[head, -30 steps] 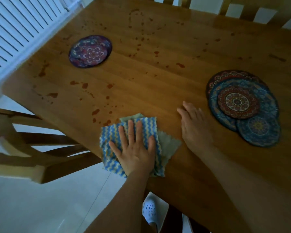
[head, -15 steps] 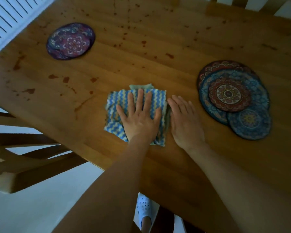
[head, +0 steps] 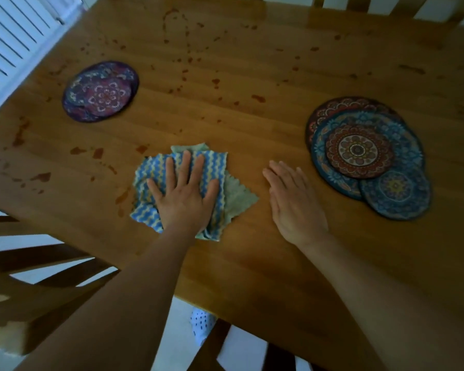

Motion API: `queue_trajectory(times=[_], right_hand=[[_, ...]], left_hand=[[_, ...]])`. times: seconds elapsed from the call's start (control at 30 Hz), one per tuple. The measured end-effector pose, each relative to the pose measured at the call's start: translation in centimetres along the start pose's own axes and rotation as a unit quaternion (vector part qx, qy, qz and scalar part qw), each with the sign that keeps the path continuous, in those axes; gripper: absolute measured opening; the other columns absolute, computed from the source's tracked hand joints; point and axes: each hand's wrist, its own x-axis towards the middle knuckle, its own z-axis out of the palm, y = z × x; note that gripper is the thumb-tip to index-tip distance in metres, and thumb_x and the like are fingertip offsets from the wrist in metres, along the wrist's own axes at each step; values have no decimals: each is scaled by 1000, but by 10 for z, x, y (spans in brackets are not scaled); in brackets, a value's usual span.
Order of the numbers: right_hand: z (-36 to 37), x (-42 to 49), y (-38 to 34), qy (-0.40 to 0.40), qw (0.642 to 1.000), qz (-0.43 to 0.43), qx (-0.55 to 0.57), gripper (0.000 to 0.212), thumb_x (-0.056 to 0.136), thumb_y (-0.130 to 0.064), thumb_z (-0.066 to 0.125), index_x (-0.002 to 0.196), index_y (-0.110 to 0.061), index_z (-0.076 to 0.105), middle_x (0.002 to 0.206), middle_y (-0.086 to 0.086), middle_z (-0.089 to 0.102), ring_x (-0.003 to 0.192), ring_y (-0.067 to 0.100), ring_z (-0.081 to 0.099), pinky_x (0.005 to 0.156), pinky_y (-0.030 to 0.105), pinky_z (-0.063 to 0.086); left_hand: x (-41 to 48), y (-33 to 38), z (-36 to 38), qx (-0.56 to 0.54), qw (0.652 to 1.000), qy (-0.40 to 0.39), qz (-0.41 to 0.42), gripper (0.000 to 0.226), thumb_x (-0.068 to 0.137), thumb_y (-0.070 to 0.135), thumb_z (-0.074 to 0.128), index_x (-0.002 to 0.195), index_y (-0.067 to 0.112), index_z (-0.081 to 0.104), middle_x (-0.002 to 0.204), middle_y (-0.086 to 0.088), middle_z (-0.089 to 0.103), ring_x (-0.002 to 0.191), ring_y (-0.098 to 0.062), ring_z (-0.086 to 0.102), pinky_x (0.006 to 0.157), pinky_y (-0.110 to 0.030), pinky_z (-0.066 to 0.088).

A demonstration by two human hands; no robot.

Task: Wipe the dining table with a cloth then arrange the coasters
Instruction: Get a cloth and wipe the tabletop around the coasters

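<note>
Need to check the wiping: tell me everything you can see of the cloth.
The cloth is soft fabric, blue with yellow and white zigzag stripes, its plain grey-green side showing at the right and top. It lies crumpled flat near the table's near edge. The left hand presses on it, fingers spread. The right hand lies apart.

My only view sits head-high above the near edge of the dining table [head: 252, 124], facing steeply down and forward, close over its wooden top.

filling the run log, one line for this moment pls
phase: wiping | left hand: flat on cloth | right hand: flat on table | stains: remain | coasters: unarranged
</note>
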Motion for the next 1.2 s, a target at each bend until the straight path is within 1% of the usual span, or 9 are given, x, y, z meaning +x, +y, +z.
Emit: queue_trajectory(times=[0.17, 0.27, 0.4, 0.5, 0.57, 0.73, 0.9, 1.07, 1.2], right_hand=[[3, 0, -1, 7, 999, 34, 8, 46, 104, -21, 33, 148, -10, 36, 157, 8, 29, 147, 21, 21, 121, 40, 19], [2, 3, -4, 2, 998, 68, 9, 51, 104, -30, 26, 151, -9, 30, 160, 7, 23, 149, 20, 13, 121, 37, 18], [0, 5, -7, 1, 998, 63, -29, 52, 101, -32, 24, 142, -8, 43, 152, 10, 37, 143, 24, 26, 117, 36, 23], [-3, 24, -21, 20, 991, 126, -50, 44, 100, -31, 31, 130, -9, 54, 136, 12, 52, 126, 29, 45, 105, 41, 40], [-1, 46, -39, 31, 983, 181, -27, 41, 101, -30, 35, 130, -9, 54, 135, 12, 52, 125, 30, 45, 102, 43, 42], [15, 71, -61, 19, 974, 226, -25, 49, 103, -30, 30, 147, -9, 34, 157, 11, 27, 147, 27, 19, 122, 42, 8], [17, 72, -60, 28, 972, 229, -48, 52, 102, -33, 22, 147, -11, 34, 156, 11, 28, 146, 26, 20, 122, 43, 9], [20, 72, -58, 56, 971, 228, -47, 51, 100, -31, 27, 143, -8, 41, 152, 13, 37, 143, 28, 29, 120, 46, 19], [22, 72, -55, 50, 972, 228, -35, 54, 99, -28, 22, 145, -5, 38, 153, 13, 35, 144, 27, 27, 120, 45, 17]], left_hand=[[51, 43, -5, 19, 995, -18, 96, 67, 94, 68, 5, 153, 41, -9, 162, 14, -16, 148, -20, -22, 114, -64, -9], [61, 58, -4, 24, 982, -17, 185, 66, 94, 68, 4, 154, 42, -6, 163, 14, -12, 149, -19, -19, 114, -64, -8], [25, 34, 5, 28, 965, 24, 260, 63, 97, 65, 14, 155, 42, 8, 164, 14, 2, 151, -19, -6, 115, -65, -4], [10, 0, 5, 34, 965, 15, 258, 63, 96, 66, 17, 154, 42, 11, 164, 15, 4, 151, -18, -6, 115, -64, -2], [16, -23, 0, 31, 973, 14, 227, 64, 96, 68, 15, 155, 42, 11, 163, 15, 3, 151, -17, -7, 116, -64, -2], [63, -63, -17, 25, 990, 13, 138, 65, 96, 66, 7, 155, 40, 0, 164, 13, -5, 150, -16, -12, 116, -61, -6], [129, -41, -28, 2, 996, -2, 92, 65, 98, 62, 9, 155, 35, -7, 164, 8, -12, 150, -21, -17, 114, -64, -7], [139, 28, -18, 9, 983, -11, 185, 65, 98, 61, 8, 156, 34, -5, 164, 7, -13, 150, -24, -18, 114, -65, -7], [112, 41, -7, 19, 962, 4, 274, 62, 100, 59, 9, 156, 35, 1, 165, 8, -5, 151, -20, -12, 115, -63, -5]])
